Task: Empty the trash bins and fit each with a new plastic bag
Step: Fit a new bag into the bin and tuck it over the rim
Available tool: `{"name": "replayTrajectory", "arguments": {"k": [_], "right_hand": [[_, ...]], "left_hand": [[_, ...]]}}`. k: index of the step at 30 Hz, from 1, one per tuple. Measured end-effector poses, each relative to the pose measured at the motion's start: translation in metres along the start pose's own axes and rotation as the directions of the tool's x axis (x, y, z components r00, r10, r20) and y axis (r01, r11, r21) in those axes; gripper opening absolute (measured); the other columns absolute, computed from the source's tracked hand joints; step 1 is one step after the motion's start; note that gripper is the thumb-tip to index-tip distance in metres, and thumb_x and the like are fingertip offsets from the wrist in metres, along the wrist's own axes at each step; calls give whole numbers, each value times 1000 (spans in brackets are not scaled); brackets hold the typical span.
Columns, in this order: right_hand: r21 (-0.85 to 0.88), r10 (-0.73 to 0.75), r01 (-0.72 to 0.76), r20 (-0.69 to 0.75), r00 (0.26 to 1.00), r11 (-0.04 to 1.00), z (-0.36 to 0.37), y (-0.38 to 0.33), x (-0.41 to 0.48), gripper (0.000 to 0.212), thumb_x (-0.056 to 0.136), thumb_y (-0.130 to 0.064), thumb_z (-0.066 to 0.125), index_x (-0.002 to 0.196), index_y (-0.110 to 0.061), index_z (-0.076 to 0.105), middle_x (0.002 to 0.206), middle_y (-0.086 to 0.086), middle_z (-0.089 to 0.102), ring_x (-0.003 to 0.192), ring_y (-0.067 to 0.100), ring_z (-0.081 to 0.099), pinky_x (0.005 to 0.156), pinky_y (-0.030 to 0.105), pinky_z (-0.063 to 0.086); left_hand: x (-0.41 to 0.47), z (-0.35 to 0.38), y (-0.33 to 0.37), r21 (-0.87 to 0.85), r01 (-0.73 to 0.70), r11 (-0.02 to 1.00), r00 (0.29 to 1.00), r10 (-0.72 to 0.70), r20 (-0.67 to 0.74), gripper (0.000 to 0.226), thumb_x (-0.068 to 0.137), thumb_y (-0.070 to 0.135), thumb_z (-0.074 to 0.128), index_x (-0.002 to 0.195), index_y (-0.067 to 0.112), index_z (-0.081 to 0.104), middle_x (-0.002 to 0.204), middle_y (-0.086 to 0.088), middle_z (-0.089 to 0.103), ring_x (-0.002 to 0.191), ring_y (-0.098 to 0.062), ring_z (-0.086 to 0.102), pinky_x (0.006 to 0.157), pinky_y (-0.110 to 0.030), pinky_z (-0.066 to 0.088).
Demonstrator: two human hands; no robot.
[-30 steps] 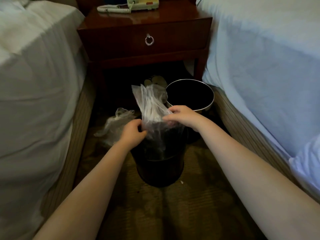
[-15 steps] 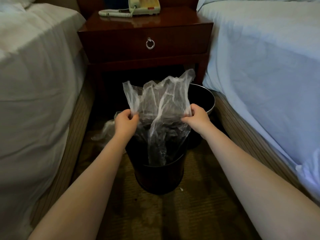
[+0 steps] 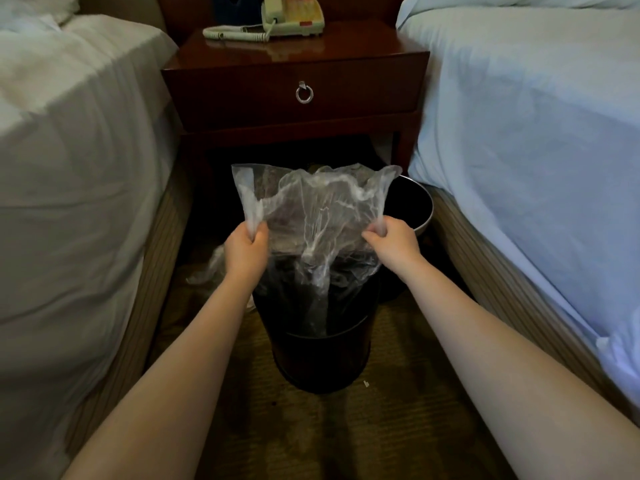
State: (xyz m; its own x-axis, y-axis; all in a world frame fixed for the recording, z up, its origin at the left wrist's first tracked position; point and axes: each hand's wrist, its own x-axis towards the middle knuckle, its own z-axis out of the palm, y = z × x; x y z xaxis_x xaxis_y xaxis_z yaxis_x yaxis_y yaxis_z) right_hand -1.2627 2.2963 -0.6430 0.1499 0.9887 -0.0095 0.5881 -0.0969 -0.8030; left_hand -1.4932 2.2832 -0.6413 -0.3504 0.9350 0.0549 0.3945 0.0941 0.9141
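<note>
A clear plastic bag (image 3: 311, 216) is stretched wide between my two hands above a dark round trash bin (image 3: 322, 351) on the carpet. My left hand (image 3: 246, 249) pinches the bag's left edge and my right hand (image 3: 393, 242) pinches its right edge. The bag's lower end hangs down into the bin. Behind it, to the right, a second dark bin with a shiny metal rim (image 3: 427, 216) stands partly hidden by the bag. Another crumpled clear bag (image 3: 211, 268) lies on the floor left of the near bin.
A dark wooden nightstand (image 3: 294, 88) with a ring-pull drawer stands behind the bins, a phone (image 3: 291, 20) on top. A white-sheeted bed (image 3: 69, 150) borders the left and another bed (image 3: 536, 133) the right. The carpet strip (image 3: 322, 434) between them is narrow.
My hands have moved apart, spreading the bunched bag into a wide sheet above the near bin. The bag's top edge has risen and unfolded.
</note>
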Motion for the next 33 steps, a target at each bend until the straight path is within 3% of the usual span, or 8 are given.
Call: {"name": "replayTrajectory", "arguments": {"k": [5,9,14,18,23,29,31,33], "right_hand": [[98,-116,106,104,988,990,3,-12,-5,6,88,-16,67,88,-10,68,85,-2,67,91,16,62,85,32,48],[82,-219,210,137,966,974,2,-18,-14,4,82,-17,74,81,-16,71,81,-2,68,86,13,63,76,26,48],[-182,-132,173,219,967,968,-12,-9,-18,19,84,-32,72,71,-31,58,76,-9,61,80,13,60,66,28,45],[-615,94,47,195,976,787,-24,6,-13,57,77,-50,73,124,-26,52,124,4,56,117,30,51,96,47,45],[-193,-241,281,206,948,940,-37,-22,-12,134,62,-43,89,153,-33,-10,162,-2,0,149,26,8,116,50,22],[-515,-357,589,483,799,623,-27,-40,-17,55,77,-39,76,128,-30,56,139,-2,49,139,20,32,115,44,17],[-574,-312,594,518,796,563,-22,-35,-22,9,84,-32,66,93,-29,63,91,-9,59,112,22,55,100,37,30],[-676,-234,539,494,837,502,-22,-27,-26,22,89,-22,59,69,-30,52,71,-12,47,95,23,59,88,35,36]], "left_hand": [[-2,-2,20,455,-282,845,936,346,-62,84,84,36,64,149,13,16,153,-9,14,141,-28,14,114,-45,20],[1,6,49,454,-626,634,774,576,262,101,78,47,69,152,18,8,156,-4,16,145,-23,10,116,-44,14],[2,23,48,383,-716,584,698,573,431,35,86,20,64,120,11,59,110,-8,60,109,-28,53,89,-37,42],[-5,25,35,446,-697,562,715,497,492,14,93,11,52,97,8,65,89,-3,54,88,-22,54,74,-30,42],[-6,26,29,520,-681,516,722,354,594,11,91,10,51,91,10,62,85,0,55,83,-21,55,70,-30,44],[-9,14,27,437,-553,710,771,237,591,4,86,17,65,84,17,62,76,5,55,74,-14,53,67,-25,39],[-9,2,25,493,-580,649,747,181,640,6,87,19,63,82,20,59,75,6,55,74,-14,54,66,-26,43],[-9,-16,22,618,-599,509,776,178,605,5,90,20,57,85,20,59,79,3,55,76,-17,55,67,-30,47]]}}
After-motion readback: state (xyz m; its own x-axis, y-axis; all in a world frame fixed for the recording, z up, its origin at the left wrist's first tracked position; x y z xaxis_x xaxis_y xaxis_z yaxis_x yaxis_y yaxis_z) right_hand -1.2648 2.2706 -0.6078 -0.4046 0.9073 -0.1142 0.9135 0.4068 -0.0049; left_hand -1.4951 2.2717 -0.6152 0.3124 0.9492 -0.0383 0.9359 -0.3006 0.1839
